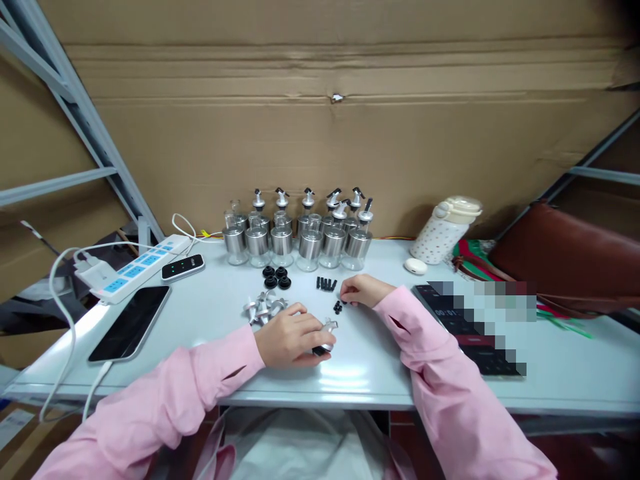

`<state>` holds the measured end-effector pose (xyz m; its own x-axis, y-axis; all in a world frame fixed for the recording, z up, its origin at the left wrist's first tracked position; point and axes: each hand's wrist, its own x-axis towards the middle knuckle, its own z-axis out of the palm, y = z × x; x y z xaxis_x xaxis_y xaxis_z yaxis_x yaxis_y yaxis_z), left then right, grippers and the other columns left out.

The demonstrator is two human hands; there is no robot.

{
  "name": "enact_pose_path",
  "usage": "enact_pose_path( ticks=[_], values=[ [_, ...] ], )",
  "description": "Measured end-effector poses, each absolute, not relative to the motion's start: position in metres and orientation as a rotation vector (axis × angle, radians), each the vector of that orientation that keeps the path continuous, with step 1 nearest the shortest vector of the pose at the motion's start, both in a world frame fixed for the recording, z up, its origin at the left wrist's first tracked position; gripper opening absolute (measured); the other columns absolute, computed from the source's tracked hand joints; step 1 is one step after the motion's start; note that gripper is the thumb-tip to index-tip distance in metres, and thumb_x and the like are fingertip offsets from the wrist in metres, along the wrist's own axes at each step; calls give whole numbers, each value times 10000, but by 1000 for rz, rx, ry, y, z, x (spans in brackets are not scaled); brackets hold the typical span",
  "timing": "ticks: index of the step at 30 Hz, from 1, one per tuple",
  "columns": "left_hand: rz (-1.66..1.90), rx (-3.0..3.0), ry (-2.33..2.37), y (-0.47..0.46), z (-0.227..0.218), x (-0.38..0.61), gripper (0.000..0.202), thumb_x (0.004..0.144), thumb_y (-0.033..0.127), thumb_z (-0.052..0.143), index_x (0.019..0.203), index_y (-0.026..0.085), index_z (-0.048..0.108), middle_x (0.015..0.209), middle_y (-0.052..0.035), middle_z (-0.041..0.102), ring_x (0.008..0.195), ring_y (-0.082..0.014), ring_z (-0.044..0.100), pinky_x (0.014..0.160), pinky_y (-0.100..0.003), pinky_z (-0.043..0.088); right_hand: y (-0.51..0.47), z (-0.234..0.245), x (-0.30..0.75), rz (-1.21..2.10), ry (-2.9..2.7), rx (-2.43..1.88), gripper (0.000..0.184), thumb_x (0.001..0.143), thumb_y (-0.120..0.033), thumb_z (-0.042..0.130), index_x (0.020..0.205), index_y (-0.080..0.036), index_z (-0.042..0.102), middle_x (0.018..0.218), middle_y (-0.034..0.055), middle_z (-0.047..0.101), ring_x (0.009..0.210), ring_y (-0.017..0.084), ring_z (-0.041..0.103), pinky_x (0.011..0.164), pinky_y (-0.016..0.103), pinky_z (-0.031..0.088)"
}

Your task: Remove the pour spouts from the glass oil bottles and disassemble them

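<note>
Head view: the only feed I have; I'm looking down on a pale table (380, 373), two hands working near its front edge.
Left hand (289, 339): low over the tabletop, thumb and fingers closed around a silver spout (329, 328) with a dark base.
Spout in hand: near the front edge, partly hidden by the fingers, nozzle end exposed.
Right hand (367, 291): fingers drawn narrow, tips down at the small black caps (338, 307). I can't tell from here if one is pinched.
Small black caps: tight cluster just left of the right fingertips.
Black tubes (327, 285): short row behind the caps.
Black stoppers (271, 282): group of four, left of the tubes.
Loose silver spouts (263, 310): heaped behind the left hand, partly overlapping.
Bottles (310, 247): glass with steel bands, standing in rows at the back. I see pourers on several at the rear and front right; front-left necks are bare.
Left side: power strip (145, 263) with plug and cable, small black device (183, 267), phone (131, 323) lying flat on a white cable.
Right side: dark timer screen (445, 312), partly pixelated; round white case (415, 267); spotted tumbler (437, 235); brown bag (565, 257).
Backdrop: cardboard (350, 153).
</note>
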<state>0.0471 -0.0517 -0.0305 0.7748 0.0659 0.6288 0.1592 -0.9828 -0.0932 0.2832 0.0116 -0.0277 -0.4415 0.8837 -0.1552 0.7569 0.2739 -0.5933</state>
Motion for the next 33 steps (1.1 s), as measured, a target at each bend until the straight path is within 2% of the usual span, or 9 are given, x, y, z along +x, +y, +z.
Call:
enact_pose_path(
  ticks=[7,14,19,23,28,30,33],
  values=[
    [-1000,-2876,-274,-48,-30,44,155,860,272,446,987,183,449,770,-8,633,697,-109,586,713,-271,387,10,-27,278,1070,-2265,-1479,129,682,-158,529,684,-136,656,552,11,648,493,120,600,563,238,474],
    [-1034,-2919,-377,-44,-32,42,150,857,267,443,983,185,453,791,-10,638,711,-117,591,742,-284,373,10,-28,276,1057,-2296,-1459,122,677,-170,560,704,-143,676,501,-4,629,497,127,598,575,245,477],
    [-1074,-2918,-423,-44,-31,41,157,872,277,430,997,183,440,812,-15,639,726,-129,588,751,-299,368,3,-16,271,918,-2286,-1452,141,724,-212,528,666,-136,632,500,0,598,491,118,562,558,244,451],
    [-1195,-2863,-505,-45,-33,43,210,865,287,440,1037,175,396,864,-30,643,705,-135,589,777,-333,366,-16,5,255,757,-2179,-1275,193,783,-288,469,725,-145,586,606,12,599,529,103,534,554,241,432],
    [-1351,-2714,-735,-46,-38,44,212,801,350,506,886,191,395,584,69,563,451,-92,456,736,-342,363,-41,18,233,687,-2266,-985,243,740,-345,553,583,-168,499,535,-17,518,521,88,445,530,223,389],
    [-1365,-2665,-812,-44,-39,45,198,791,358,503,841,190,411,535,81,530,430,-87,429,715,-332,348,-43,14,227,742,-2302,-939,245,711,-353,589,581,-168,497,533,-20,521,517,87,444,529,222,387],
    [-1384,-2567,-894,-39,-36,46,203,815,380,477,842,182,439,556,65,554,452,-97,451,695,-325,311,-38,3,220,690,-2260,-958,223,659,-357,640,660,-162,532,574,-11,553,527,96,470,538,231,394]
  ],
)
